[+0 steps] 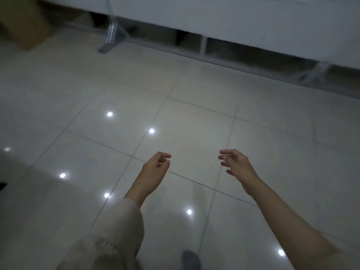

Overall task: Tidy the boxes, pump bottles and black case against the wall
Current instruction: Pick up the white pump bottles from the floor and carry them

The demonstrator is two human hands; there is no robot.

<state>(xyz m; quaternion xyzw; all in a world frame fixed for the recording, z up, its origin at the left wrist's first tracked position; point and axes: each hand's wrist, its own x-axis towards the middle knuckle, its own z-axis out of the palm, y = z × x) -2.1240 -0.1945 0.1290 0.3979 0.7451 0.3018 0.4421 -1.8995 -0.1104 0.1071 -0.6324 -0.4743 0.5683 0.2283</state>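
Both hands hang empty over the tiled floor (194, 123) in the lower middle of the frame. The left hand (155, 166) is loosely curled, fingers half closed on nothing; the right hand (235, 162) is spread wider, fingers apart and bent, also holding nothing. A pale sleeve (116, 230) covers the left forearm; the right forearm is bare.

Of the task's things, only one shows: a brown box (27, 24) in the upper left corner, blurred and cut by the frame edge, standing on the floor beside a white unit (233, 22) that runs across the top. No pump bottles and no black case are in view. A clear bracket (111, 36) stands at the unit's base, right of the box.

The box looks like plain cardboard, so likely stiff-sided yet light unless full; its weight cannot be told. Two hands on opposite sides low down, or under the bottom edges, would be the safe hold, since flaps and thin walls may buckle. The glossy tiles would probably let it slide easily.
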